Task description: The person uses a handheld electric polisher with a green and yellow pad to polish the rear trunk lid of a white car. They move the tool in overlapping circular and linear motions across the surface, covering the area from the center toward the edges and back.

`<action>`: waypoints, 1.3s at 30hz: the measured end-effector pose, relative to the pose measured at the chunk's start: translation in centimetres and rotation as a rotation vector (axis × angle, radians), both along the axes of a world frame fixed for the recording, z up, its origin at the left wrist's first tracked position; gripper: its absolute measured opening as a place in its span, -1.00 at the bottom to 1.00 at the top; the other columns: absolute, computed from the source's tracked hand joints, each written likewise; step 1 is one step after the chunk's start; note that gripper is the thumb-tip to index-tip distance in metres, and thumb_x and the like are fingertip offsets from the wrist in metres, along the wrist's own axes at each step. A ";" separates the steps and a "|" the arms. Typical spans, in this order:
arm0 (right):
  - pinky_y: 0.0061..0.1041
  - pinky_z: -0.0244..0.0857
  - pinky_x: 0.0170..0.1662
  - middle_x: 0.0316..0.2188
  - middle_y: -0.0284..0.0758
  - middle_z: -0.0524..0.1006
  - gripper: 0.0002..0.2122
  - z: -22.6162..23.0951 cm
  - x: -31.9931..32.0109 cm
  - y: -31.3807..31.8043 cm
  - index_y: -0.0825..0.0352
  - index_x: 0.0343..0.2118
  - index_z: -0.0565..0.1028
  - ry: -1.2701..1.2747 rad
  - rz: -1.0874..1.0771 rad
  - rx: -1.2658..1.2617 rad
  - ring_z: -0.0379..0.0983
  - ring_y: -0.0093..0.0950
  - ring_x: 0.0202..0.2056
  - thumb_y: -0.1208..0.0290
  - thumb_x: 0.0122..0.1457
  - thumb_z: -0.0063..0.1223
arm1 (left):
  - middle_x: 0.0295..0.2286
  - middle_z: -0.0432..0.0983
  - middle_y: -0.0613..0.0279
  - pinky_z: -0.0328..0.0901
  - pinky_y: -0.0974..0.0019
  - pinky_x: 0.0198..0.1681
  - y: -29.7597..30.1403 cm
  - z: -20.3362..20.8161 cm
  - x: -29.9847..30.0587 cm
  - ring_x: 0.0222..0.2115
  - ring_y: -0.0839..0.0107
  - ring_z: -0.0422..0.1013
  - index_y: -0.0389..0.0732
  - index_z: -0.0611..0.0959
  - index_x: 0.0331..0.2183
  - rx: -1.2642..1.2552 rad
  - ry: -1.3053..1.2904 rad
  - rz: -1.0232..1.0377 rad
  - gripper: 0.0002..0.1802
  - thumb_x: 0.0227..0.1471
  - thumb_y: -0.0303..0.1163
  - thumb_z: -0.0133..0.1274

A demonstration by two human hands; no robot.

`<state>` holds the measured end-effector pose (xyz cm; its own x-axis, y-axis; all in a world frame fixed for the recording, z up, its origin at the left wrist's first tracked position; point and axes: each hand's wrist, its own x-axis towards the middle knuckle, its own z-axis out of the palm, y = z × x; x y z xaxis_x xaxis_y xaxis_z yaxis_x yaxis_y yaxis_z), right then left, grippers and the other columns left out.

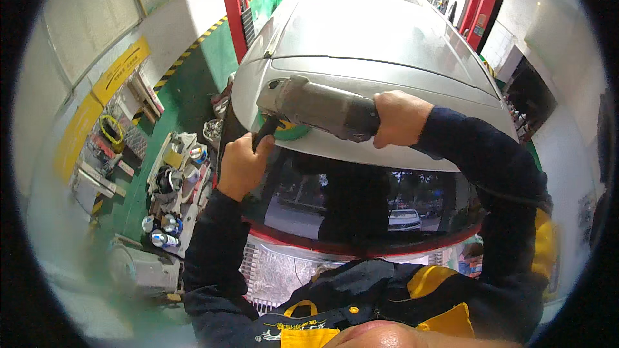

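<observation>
A grey and black power polisher [322, 104] lies across the rear of a silver car roof [400, 145]. Its green pad [295, 134] shows below the tool's head and appears to rest on the paint. My left hand [242, 166] is wrapped round the black side handle [265, 132]. At the other end, my right hand [401, 119] grips the rear of the tool's body, with the fingers partly hidden. The dark rear window [361, 196] lies just on my side of the roof edge and shows reflections.
Red lift posts [235, 12] flank the car, the other post [480, 6] being at right. To my left stands a cluttered bench [187, 187] with several spray cans [165, 238]. Boards and a yellow coil [111, 130] lean by the left wall. Plastic sheeting [280, 267] covers something below the window.
</observation>
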<state>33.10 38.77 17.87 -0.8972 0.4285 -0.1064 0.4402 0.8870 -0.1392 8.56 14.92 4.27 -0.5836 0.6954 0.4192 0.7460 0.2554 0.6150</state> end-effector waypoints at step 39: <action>-0.38 0.53 -0.48 -0.49 -0.23 0.62 -0.65 -1.5 18.1 9.0 0.49 -0.19 0.65 0.209 -0.299 -0.369 0.60 -0.41 -0.55 0.52 -0.08 0.46 | -0.37 0.71 -0.22 0.48 -0.07 -0.15 15.5 5.6 12.1 -0.26 -0.16 0.67 -0.34 0.77 -0.09 -0.004 0.143 -0.204 -0.58 0.31 -0.14 0.19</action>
